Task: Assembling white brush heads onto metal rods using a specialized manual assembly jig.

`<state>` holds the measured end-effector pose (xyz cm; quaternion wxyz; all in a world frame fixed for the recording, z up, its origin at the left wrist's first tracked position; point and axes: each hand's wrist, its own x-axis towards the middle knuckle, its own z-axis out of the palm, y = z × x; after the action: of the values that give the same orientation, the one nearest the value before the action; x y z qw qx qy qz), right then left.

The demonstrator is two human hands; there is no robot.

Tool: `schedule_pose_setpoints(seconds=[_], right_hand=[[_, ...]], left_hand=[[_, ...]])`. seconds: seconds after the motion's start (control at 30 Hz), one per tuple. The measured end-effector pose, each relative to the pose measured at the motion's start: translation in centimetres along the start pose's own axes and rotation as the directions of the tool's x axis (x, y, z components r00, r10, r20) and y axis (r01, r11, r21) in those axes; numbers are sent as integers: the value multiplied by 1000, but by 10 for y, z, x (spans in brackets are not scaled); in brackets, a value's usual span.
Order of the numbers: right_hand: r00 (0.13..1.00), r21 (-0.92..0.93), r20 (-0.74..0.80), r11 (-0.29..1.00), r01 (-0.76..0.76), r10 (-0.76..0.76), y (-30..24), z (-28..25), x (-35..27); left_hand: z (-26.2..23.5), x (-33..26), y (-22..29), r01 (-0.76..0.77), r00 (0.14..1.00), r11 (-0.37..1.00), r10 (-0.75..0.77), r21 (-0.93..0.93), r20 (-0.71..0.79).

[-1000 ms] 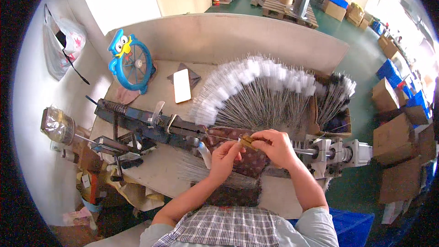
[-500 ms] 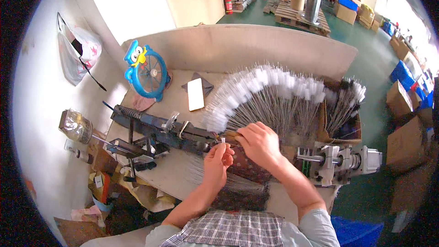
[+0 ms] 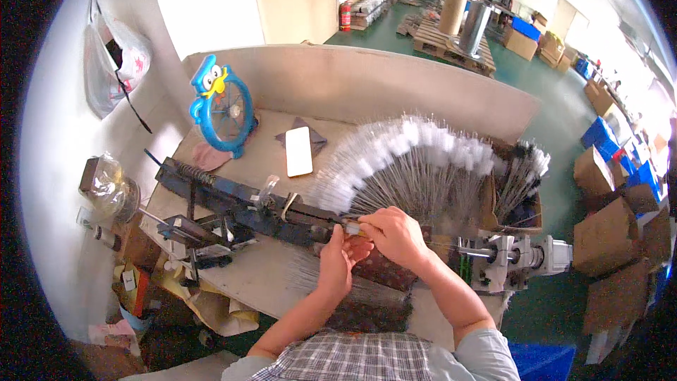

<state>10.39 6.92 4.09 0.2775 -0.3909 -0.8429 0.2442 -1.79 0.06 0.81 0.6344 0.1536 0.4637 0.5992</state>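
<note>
My left hand is at the right end of a long dark metal machine bar, its thumb raised against a small white piece and its other fingers curled. From the right, my right hand comes in with fingers pinched together around a thin yellowish-brown piece beside the white one. The fingertips of both hands nearly touch, hiding most of what lies between them. Just beyond, a wide fan of wire brushes with white bristle tips lies on the table, wire stems toward me.
Loose thin wires lie in front of my hands. A motor with a shaft stands right. Dark-tipped brushes fill a cardboard box. A white phone-like slab and a blue cartoon-bird fan sit behind the bar.
The view has shifted slightly. My right hand has come down closer to my left hand, and the yellowish-brown piece is now beside the white one. My left fingers look less tightly curled.
</note>
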Motion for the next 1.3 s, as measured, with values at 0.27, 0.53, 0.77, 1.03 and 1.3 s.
schedule_pose_setpoints(seconds=[0.27, 0.53, 0.77, 1.03, 1.3], right_hand=[[966, -240, -235, 969, 50, -108, -19, 15, -14], [931, -250, -271, 952, 175, -242, -10, 4, -15], [936, -235, -258, 955, 181, -241, 5, -5, -25], [945, -204, -229, 960, 189, -235, -5, 3, -20], [947, -188, -263, 972, 138, -185, -16, 5, -18]], left_hand=[[1, 1, -10, -61, 998, 932, 45, -357, -52], [14, 1, -11, -160, 984, 947, 131, -277, -123], [13, 2, -17, -199, 978, 958, 183, -205, -96], [2, 6, -22, -192, 981, 941, 187, -280, -45], [6, -1, -12, -73, 997, 901, 54, -427, -57]])
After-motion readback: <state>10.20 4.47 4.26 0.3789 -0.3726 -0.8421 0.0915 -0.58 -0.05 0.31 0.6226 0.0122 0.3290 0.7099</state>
